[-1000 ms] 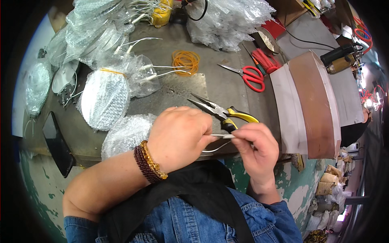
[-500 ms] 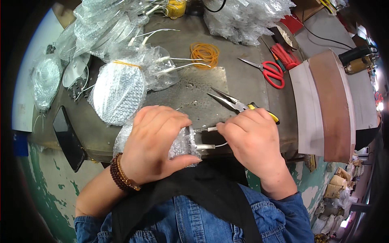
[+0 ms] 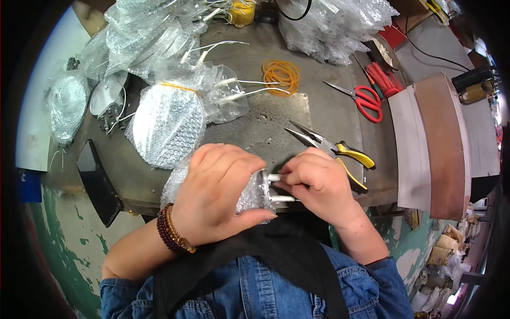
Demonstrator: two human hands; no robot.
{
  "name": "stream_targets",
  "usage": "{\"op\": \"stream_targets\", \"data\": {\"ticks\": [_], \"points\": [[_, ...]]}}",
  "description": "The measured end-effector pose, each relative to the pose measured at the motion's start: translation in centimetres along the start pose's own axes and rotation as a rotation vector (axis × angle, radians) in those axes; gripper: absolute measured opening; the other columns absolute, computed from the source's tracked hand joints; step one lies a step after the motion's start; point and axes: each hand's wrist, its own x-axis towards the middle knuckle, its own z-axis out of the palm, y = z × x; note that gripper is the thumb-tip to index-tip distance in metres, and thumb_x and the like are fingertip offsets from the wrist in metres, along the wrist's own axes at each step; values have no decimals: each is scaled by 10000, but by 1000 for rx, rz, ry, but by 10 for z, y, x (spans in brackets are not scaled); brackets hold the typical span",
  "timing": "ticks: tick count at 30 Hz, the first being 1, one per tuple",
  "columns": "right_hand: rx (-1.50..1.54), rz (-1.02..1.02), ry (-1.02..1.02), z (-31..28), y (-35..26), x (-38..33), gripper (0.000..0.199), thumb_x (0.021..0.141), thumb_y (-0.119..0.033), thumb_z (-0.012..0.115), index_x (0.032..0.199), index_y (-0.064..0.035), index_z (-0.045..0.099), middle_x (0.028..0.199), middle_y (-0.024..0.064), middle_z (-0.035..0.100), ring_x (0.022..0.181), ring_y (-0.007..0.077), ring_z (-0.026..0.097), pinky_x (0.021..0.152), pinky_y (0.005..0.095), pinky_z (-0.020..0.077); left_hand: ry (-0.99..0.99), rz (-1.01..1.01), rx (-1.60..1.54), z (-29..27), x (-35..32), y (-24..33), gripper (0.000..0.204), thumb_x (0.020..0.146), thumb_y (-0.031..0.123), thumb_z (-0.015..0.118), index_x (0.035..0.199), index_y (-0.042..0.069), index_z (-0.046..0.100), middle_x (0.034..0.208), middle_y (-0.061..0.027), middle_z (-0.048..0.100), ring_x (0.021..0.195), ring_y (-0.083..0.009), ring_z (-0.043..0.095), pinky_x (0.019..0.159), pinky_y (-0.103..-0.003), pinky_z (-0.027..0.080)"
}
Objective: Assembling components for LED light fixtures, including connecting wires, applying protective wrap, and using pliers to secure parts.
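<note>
My left hand (image 3: 215,189) is closed over a bubble-wrapped part (image 3: 254,192) at the near edge of the bench, its thumb along the near side. Two white sleeved leads stick out of the part's right end. My right hand (image 3: 320,186) pinches the upper white sleeve (image 3: 274,177) between thumb and fingers, close to the wrap. Just below it lies the lower white sleeve (image 3: 281,198), its far end hidden by my right hand. Beyond that hand rest long-nose pliers (image 3: 319,143) with yellow and black handles, jaws apart.
A bubble-wrapped round piece (image 3: 169,125) with a rubber band lies to the left, near a black phone-like slab (image 3: 99,183). Farther back are wrapped pieces (image 3: 143,37), rubber bands (image 3: 281,76) and red-handled scissors (image 3: 367,103). A cardboard piece (image 3: 438,143) stands at right.
My right hand has moved in toward the wrapped part, up along the upper lead, and uncovered the pliers' handles. My left hand keeps its hold. The whole view has shifted slightly.
</note>
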Motion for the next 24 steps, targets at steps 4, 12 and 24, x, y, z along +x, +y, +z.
{"op": "stream_targets", "data": {"ticks": [4,12,24], "points": [[38,17,-4,-7,3,-6,158,712,-27,773,816,-62,659,803,63,659,763,270,634,681,362,500,17,-12,-23,4,0,0,682,676,411,847,1172,25,582,1100,-123,626,1041,-331,580,944,-450,400],[-346,-35,107,-37,6,-17,273,698,-65,793,944,-94,680,908,40,669,869,259,631,756,392,483,-38,-57,147,-5,1,17,810,648,419,840,1294,35,537,1161,-123,591,1123,-315,537,1024,-489,360],[-742,110,-28,-87,22,-5,265,711,-145,809,931,-65,683,932,81,604,910,296,591,802,403,492,567,79,-746,-36,-9,18,884,739,299,792,1439,-38,370,1042,-100,593,962,-222,602,1002,-497,429]]}}
